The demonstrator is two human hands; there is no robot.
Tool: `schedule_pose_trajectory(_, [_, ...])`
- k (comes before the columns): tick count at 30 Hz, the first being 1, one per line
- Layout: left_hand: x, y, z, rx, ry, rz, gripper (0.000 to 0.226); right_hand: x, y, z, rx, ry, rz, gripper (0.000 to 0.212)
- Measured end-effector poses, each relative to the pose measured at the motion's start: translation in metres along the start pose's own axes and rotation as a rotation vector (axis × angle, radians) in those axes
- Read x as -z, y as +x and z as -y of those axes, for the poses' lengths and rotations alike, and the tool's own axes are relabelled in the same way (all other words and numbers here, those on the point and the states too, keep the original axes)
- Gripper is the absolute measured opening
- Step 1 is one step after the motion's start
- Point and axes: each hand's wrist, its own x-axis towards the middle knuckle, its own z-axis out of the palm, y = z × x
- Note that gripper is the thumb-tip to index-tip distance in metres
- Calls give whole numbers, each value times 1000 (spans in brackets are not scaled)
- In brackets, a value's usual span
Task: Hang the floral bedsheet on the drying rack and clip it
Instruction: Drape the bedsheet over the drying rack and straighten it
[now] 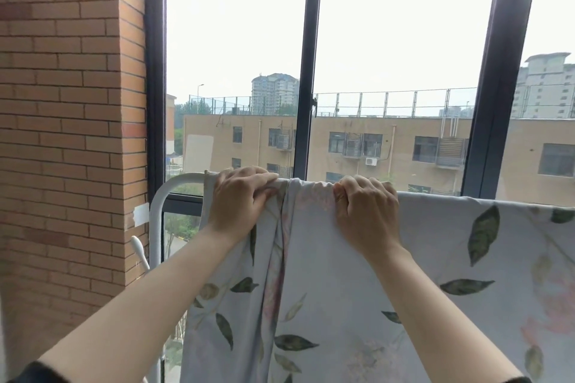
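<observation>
Reaching forward, left hand (241, 199) and right hand (365, 210) both grip bunched sheet (342, 289) at the top bar, leaf-print sheet draped over white rack (155, 211), hanging down, brick wall (62, 102) left, window (306, 71) beyond, buildings (389, 140) outside

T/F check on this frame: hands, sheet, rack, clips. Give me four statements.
1. The left hand and right hand both grip the floral bedsheet on the top bar of the drying rack. True.
2. A clip already pins the sheet to the bar. False: no clip is visible.
3. The sheet is bunched into folds between the hands. True.
4. The rack stands left of the brickwork. False: the brick wall is on the rack's left.
</observation>
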Motion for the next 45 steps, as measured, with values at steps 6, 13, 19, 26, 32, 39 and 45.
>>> schedule_pose_trajectory(6, [14,-1,27,-82,9,19,24,2,-1,-2,30,14,-13,38])
schedule_pose_trajectory(13, [45,-4,56,-37,97,58,24,-1,-1,7,37,-12,-11,39])
schedule_pose_trajectory(19, [37,10,16,-109,100,198,42,-1,-1,4,1,-54,-19,36])
schedule_pose_trajectory(26, [2,16,6,-223,85,274,27,5,-3,0,9,-35,-12,35])
schedule_pose_trajectory(32, [20,19,33,-237,118,286,43,4,-2,10,11,-43,-1,38])
schedule_pose_trajectory(39, [35,13,55,-177,163,245,46,3,-1,19,10,-40,19,38])
schedule_pose_trajectory(45, [25,6,40,-104,131,245,56,13,-4,13,-31,0,46,37])
